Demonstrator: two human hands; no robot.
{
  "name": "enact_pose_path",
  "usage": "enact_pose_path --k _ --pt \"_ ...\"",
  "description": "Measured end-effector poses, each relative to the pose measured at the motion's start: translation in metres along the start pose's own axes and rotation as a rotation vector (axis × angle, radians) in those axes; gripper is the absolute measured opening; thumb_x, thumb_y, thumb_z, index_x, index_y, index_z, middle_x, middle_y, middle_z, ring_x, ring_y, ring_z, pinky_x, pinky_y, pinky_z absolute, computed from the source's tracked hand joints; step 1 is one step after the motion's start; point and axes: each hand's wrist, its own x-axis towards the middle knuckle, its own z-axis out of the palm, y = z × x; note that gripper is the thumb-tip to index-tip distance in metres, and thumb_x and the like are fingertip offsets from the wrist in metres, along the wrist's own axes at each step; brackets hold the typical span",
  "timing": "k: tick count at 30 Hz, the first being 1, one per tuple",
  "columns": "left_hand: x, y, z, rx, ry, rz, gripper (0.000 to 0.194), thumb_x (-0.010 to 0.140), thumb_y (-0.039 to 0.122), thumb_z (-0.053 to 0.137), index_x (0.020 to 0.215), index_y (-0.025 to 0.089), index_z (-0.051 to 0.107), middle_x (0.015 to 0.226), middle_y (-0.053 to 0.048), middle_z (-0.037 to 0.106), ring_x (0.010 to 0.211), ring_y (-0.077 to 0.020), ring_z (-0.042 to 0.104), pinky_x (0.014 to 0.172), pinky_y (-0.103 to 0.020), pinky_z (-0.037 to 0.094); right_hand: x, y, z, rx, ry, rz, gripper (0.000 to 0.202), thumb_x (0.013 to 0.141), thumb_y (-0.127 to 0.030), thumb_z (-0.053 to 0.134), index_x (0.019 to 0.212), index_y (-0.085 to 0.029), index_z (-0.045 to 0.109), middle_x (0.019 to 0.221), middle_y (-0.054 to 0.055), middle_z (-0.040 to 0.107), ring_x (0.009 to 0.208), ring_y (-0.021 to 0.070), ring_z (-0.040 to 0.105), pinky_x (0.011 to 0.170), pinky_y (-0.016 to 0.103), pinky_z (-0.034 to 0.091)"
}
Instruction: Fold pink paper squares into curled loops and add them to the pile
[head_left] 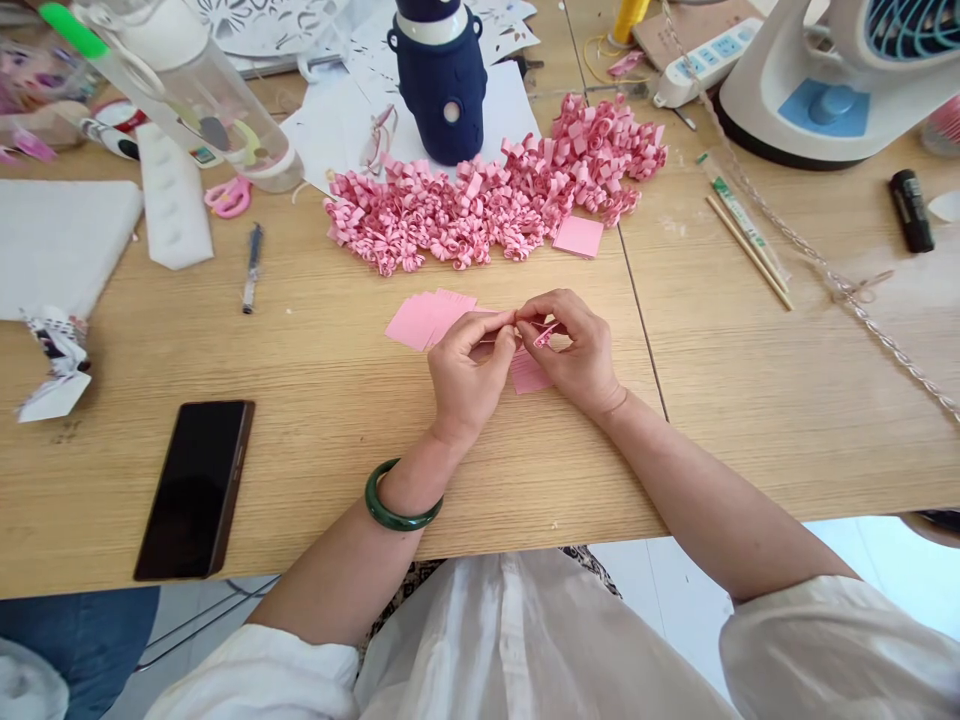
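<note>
Head view: both hands (466,378) pinch pink paper (546,337).

Furniture: table (322,400), light wood-grain top, divided right of centre by a dark seam (637,300) running far to near. Floor (679,570): pale tile, visible below the near edge; brightest at near right.

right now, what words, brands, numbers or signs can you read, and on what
No text can be read for certain.
Green-and-clear wrapper: print too small.
Black tube: markings too blurred.
Tabletop: dark marks at far left, illegible.
</note>
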Motion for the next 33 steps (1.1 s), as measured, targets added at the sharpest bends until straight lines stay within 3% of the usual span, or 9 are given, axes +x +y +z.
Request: enact_pose_path --k 5,10,17,21,25,33 --pt "-0.003 0.003 -0.001 -0.03 -0.052 0.027 0.016 0.09 0.02 0.062 0.097 0.021 0.077 0.1 -0.003 0.075 0.093 -0.0149 0.07 0.081 -0.024 0.058 0.001 0.001 0.0 0.009 0.036 0.028 0.006 0.089 -0.022 0.061 0.083 -0.023 0.061 0.084 0.004 0.063 0.083 0.0188 0.06 0.074 0.034 0.051" --pt "-0.004 0.004 0.0 -0.14 -0.064 -0.066 0.016 0.092 0.025 0.063 0.1 0.02 0.076 0.102 -0.004 0.076 0.086 -0.0147 0.072 0.079 -0.026 0.061 0.002 -0.002 0.0 0.105 0.058 0.115 0.007 0.086 -0.021 0.061 0.079 -0.022 0.059 0.08 0.001 0.062 0.072 0.0141 0.057 0.065 0.029 0.048" --pt "-0.004 0.002 0.001 -0.088 -0.089 -0.014 0.019 0.092 0.028 0.066 0.104 0.022 0.078 0.111 -0.005 0.076 0.105 -0.0182 0.07 0.09 -0.029 0.059 0.004 -0.002 -0.002 0.164 0.021 0.192 0.006 0.084 -0.022 0.063 0.078 -0.02 0.06 0.076 -0.001 0.063 0.069 0.0123 0.057 0.061 0.027 0.044" --pt "-0.006 0.0 -0.001 -0.12 -0.077 -0.042 0.018 0.09 0.032 0.069 0.102 0.021 0.078 0.105 -0.005 0.077 0.095 -0.0162 0.071 0.085 -0.027 0.059 0.004 0.0 -0.001 0.203 0.014 0.19 0.007 0.085 -0.022 0.064 0.08 -0.02 0.06 0.078 -0.001 0.064 0.069 0.0119 0.06 0.061 0.027 0.044" --pt "-0.002 -0.004 -0.003 -0.206 -0.049 -0.099 0.017 0.087 0.035 0.072 0.093 0.021 0.079 0.089 -0.002 0.077 0.081 -0.0139 0.072 0.079 -0.025 0.059 0.005 0.0 -0.001 0.314 -0.007 0.234 0.023 0.083 -0.037 0.074 0.08 -0.02 0.06 0.079 -0.001 0.064 0.068 0.0112 0.059 0.061 0.026 0.045" --pt "0.008 -0.008 -0.006 -0.342 -0.038 -0.204 0.02 0.079 0.039 0.081 0.08 0.019 0.078 0.07 0.0 0.074 0.065 -0.0116 0.067 0.07 -0.025 0.057 0.007 -0.003 -0.004 0.522 -0.146 0.393 0.035 0.077 -0.05 0.08 0.085 -0.02 0.064 0.08 0.0 0.067 0.068 0.0121 0.063 0.065 0.027 0.053"
